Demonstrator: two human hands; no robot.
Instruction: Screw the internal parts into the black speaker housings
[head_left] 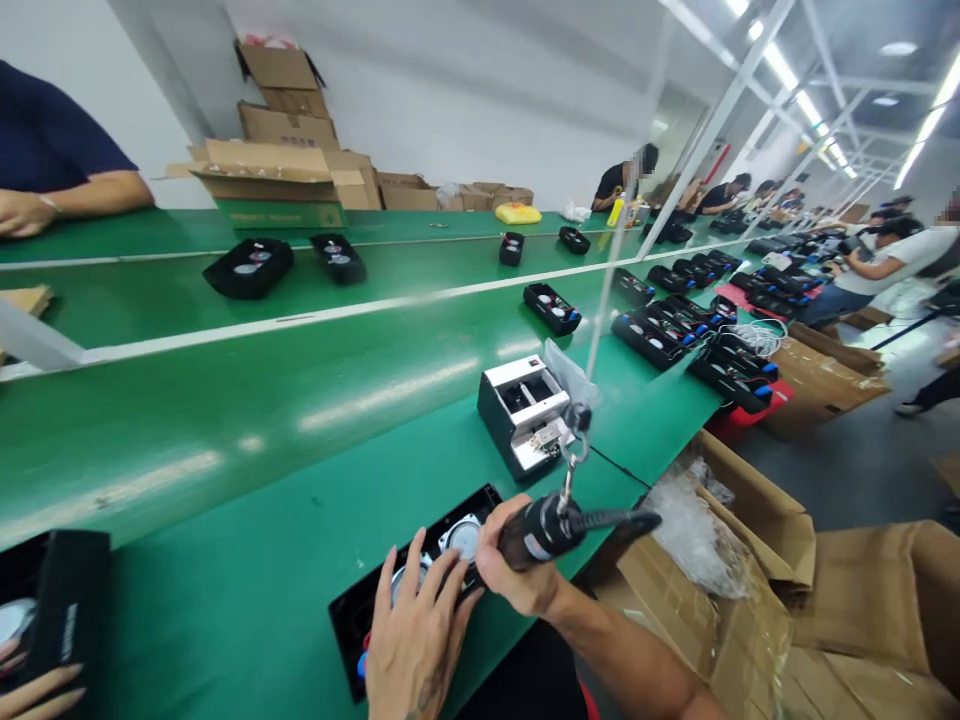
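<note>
A black speaker housing (pixel 346 622) lies at an angle on the green bench in front of me, with round silver speaker drivers (pixel 463 538) set inside it. My left hand (pixel 420 625) rests over the housing, its fingers spread across one driver. Wrapped round a black electric screwdriver (pixel 541 528), my right hand (pixel 514 560) holds it over the housing's right part. The screwdriver hangs by a metal ring from above, and its tip is hidden behind my hand. Blue and red parts show at the housing's near end.
A black-and-silver screw feeder (pixel 525 415) stands just beyond the housing. More black housings (pixel 652 335) sit along the bench and belt (pixel 247 395). Cardboard boxes (pixel 750 500) stand at the right. Another person's hand touches a housing (pixel 71 610) at the lower left.
</note>
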